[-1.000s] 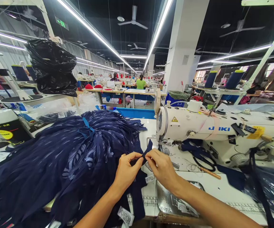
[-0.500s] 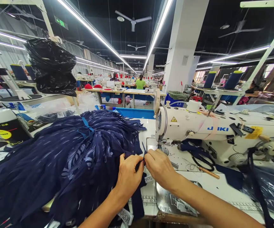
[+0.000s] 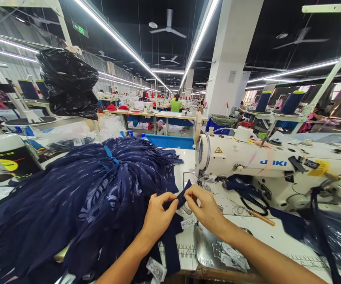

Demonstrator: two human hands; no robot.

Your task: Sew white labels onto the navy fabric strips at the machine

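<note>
Both hands have drawn slightly apart since half a second ago, and the end of the navy strip that was tucked between the fingers now stands up in view again. The left hand pinches the strip between thumb and forefinger, its other fingers curled under. The right hand pinches the same strip from the other side, so the 2 hands nearly touch at the fingertips. The strip sits just in front of the needle area of the white sewing machine, above the table, and its lower length trails down past the left wrist towards the table's near edge. A white label lies on the table just below the hands, and a 2nd label shows at the strip's lower end. A large pile of navy fabric covers the table to the left, touching the left hand. Black-handled scissors lie to the right of the right hand, under the machine's arm. A black plastic bag hangs behind the pile.
</note>
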